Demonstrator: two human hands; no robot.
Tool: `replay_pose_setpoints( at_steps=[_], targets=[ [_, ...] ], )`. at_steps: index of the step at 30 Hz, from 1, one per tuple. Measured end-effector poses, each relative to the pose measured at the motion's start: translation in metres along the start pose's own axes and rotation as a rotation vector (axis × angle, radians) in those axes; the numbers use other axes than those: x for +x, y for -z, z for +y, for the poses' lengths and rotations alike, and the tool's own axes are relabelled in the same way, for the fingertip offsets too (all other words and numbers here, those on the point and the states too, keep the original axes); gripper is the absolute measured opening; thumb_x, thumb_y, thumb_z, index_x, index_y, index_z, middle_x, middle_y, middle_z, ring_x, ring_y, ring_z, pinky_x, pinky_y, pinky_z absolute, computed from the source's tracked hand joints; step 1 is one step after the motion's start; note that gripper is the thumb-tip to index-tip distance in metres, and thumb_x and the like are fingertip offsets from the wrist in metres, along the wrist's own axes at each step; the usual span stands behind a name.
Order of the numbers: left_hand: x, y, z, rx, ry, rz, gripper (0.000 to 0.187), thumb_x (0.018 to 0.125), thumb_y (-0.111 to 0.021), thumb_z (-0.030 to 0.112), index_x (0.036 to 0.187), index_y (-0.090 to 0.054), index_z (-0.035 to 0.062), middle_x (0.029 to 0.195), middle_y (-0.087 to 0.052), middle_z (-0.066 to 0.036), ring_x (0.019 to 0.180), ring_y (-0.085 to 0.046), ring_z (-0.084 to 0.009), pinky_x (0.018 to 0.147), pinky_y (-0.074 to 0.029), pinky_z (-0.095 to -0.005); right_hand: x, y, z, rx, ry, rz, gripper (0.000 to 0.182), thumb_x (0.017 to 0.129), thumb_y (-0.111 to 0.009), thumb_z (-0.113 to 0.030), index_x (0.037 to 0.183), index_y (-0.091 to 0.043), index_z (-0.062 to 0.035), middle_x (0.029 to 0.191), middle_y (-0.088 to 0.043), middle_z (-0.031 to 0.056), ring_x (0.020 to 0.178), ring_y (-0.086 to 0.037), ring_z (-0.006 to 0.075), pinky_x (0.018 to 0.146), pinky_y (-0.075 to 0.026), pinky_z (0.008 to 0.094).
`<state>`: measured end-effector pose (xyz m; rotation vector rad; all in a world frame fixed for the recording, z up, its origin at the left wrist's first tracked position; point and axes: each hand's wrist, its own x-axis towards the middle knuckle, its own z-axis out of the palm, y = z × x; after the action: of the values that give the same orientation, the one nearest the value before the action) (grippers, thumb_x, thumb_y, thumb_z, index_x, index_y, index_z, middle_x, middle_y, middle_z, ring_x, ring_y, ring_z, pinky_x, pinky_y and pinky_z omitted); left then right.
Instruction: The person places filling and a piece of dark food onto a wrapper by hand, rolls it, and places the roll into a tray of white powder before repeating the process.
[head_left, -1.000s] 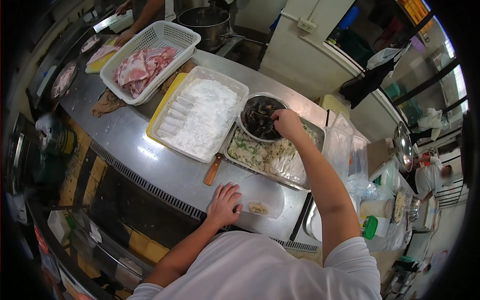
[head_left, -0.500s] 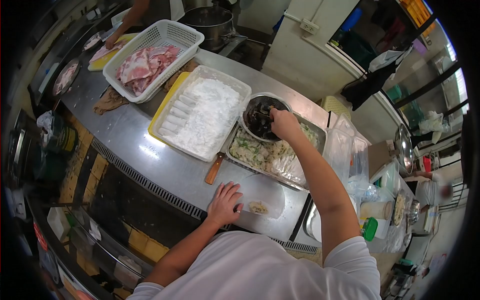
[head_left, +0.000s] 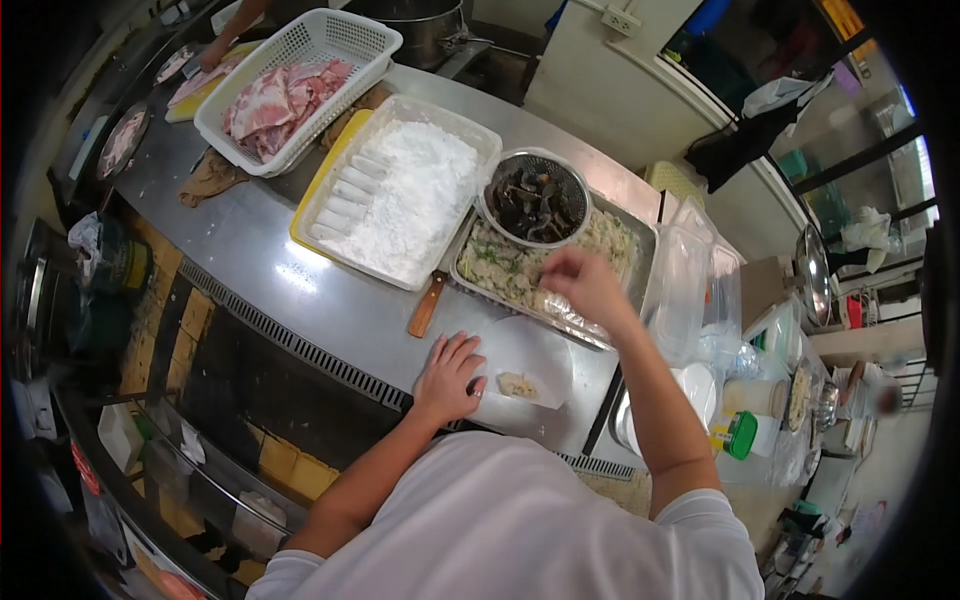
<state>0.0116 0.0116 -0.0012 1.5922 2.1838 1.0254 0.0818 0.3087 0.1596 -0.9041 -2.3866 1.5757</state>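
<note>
My left hand (head_left: pixel 450 380) lies on the steel worktop, fingers stretched out, at the left edge of a round translucent wrapper sheet (head_left: pixel 548 360). A small pale lump of filling (head_left: pixel 516 385) sits on that sheet. My right hand (head_left: pixel 585 287) is over the near part of a metal tray (head_left: pixel 585 340) of pale filling flecked with green (head_left: pixel 505 272). Its fingers are pinched together, and what they hold is hidden. Just beyond it, a metal colander (head_left: pixel 492 215) of dark, glossy pieces (head_left: pixel 538 205) rests on the filling.
Left of the tray stands a plastic tub (head_left: pixel 400 277) of white powder with several white rolls. A wooden-handled knife (head_left: pixel 428 305) lies beside it. Farther back is a white basket (head_left: pixel 375 45) of raw meat. Clear plastic containers (head_left: pixel 680 290) stand at right. Another person's hand (head_left: pixel 212 55) works at far left.
My right hand has come out of the colander and moved toward me, over the filling tray. My left hand stays on the worktop. The view has shifted slightly.
</note>
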Motion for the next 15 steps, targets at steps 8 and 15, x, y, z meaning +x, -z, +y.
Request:
replay_pose_setpoints(
  at_steps=[8,15],
  targets=[
    [0.002,-0.002,-0.001,0.013,-0.035,0.032,0.034,0.089,-0.078,0.021,0.120,-0.073,0.0071,0.152,-0.063,-0.017,0.150,-0.050,-0.0413,0.131,-0.029,-0.0619,-0.135,-0.094,0.087,-0.288,-0.160,-0.037,0.018,0.091,-0.079,-0.011,0.108,-0.080,-0.0039,0.094,-0.079,0.0214,0.086,-0.078,0.0327,0.080,-0.061,0.0405],
    [0.002,-0.002,0.001,0.008,-0.054,0.039,0.034,0.088,-0.079,0.019,0.120,-0.072,0.0072,0.151,-0.062,-0.018,0.150,-0.049,-0.0433,0.130,-0.029,-0.0636,-0.151,-0.104,0.092,-0.227,-0.175,0.207,0.021,0.091,-0.077,-0.009,0.111,-0.082,-0.0063,0.099,-0.082,0.0204,0.087,-0.079,0.0377,0.082,-0.062,0.0447]
  ],
)
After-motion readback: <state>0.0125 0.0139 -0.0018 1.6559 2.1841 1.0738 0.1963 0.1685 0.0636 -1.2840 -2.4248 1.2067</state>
